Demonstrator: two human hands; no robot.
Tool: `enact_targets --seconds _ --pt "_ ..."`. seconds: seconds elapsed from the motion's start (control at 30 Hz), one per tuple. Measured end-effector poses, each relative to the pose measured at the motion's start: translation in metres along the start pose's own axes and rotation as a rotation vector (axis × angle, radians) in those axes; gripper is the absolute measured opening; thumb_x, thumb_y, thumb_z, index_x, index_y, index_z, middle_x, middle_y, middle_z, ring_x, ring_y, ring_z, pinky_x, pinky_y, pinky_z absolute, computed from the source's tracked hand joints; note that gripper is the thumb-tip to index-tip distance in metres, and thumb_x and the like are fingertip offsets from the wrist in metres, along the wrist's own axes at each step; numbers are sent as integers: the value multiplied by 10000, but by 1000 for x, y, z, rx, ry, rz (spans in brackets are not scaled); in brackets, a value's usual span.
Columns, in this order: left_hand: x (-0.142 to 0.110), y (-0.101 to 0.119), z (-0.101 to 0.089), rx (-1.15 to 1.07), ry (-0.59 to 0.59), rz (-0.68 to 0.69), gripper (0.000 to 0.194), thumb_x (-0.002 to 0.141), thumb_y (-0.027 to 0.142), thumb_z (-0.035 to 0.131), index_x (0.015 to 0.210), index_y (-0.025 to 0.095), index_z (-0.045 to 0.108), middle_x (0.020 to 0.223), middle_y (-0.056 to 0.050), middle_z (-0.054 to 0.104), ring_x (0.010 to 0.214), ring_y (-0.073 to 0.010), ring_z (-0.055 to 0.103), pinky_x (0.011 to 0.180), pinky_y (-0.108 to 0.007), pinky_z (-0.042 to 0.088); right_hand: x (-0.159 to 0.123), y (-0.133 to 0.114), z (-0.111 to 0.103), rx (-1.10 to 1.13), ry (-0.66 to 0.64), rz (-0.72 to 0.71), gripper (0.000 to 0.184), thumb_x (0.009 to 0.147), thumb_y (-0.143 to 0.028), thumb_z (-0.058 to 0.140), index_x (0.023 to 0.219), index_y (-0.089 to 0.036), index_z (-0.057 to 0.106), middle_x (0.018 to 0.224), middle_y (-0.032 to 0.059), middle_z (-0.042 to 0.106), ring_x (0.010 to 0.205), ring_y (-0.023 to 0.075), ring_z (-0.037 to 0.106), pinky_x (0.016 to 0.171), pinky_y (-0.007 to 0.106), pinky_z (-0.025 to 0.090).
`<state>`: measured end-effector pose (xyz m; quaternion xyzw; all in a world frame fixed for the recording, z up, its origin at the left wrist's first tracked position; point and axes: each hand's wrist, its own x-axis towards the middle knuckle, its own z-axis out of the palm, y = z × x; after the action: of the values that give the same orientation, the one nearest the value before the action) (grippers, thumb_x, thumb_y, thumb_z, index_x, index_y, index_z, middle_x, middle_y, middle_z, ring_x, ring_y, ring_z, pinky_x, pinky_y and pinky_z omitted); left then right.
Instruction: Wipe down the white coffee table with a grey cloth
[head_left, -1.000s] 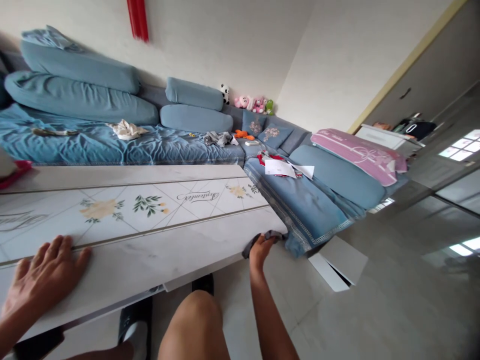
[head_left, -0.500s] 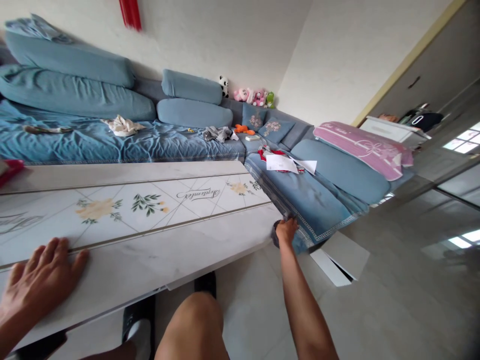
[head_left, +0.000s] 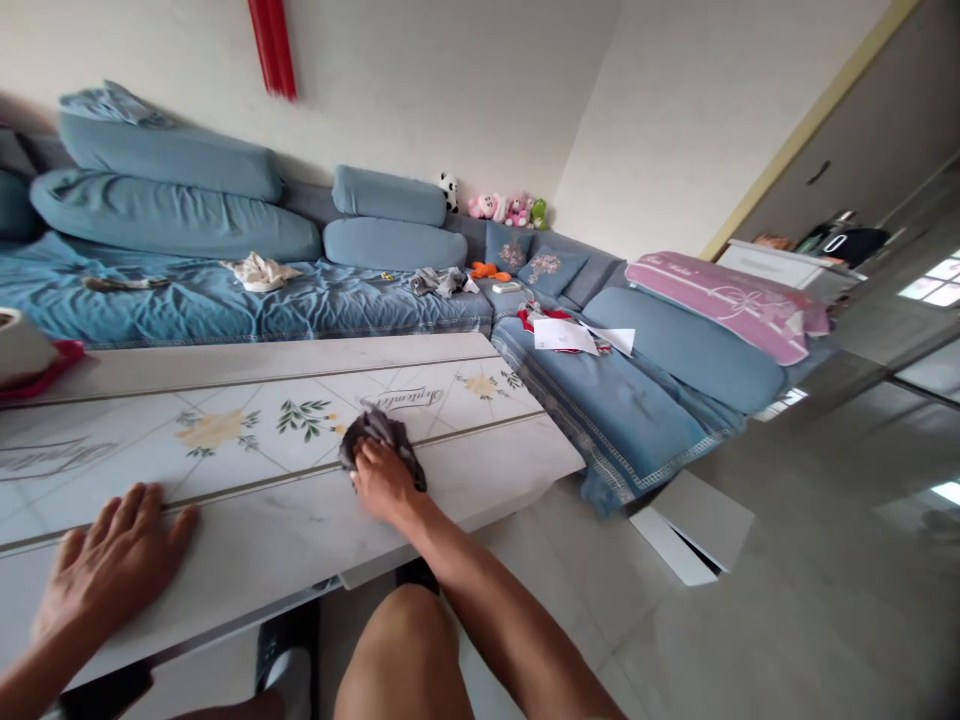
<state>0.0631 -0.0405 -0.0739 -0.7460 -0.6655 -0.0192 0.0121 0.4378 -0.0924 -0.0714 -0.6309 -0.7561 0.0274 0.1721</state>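
Note:
Near the middle of the head view, my right hand [head_left: 381, 482] is closed on a crumpled dark grey cloth [head_left: 396, 432] and presses it against the table top. The white marble-patterned table [head_left: 480, 470] carries a printed band of flowers, leaves and lettering. The cloth covers part of that band, beside the "September" lettering. My left hand [head_left: 112, 560] lies flat on the table's near side at the left, fingers spread, holding nothing.
A blue-covered sofa [head_left: 300, 310] runs behind the table and turns along its right end, with papers [head_left: 561, 335] and clothes on it. A white pot [head_left: 21, 350] stands on a pink tray [head_left: 64, 362] at the left. White panels [head_left: 697, 525] lie on the floor at right.
My right hand has brought the cloth from the table's right end leftward onto the printed band. The left hand stays flat in place. The view has shifted slightly, showing the white pot.

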Motion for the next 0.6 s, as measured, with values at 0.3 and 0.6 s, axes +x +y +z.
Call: enact_targets --seconds 0.3,0.6 --pt "-8 17 0 -10 83 -86 915 1119 531 77 1804 14 395 1901 -147 334 1796 -337 280 1456 -544 227 -72 179 -98 -349 42 572 516 1158 -540 643 1615 -314 721 1778 151 514 1582 363 516 1305 495 414" --pt "-9 18 11 -149 184 -45 844 1118 491 306 1766 -34 439 1866 -257 378 1771 -431 310 1445 -677 222 66 140 -92 -380 50 739 450 1184 -283 465 1454 -36 728 1423 356 657 1302 395 670 1011 484 579"
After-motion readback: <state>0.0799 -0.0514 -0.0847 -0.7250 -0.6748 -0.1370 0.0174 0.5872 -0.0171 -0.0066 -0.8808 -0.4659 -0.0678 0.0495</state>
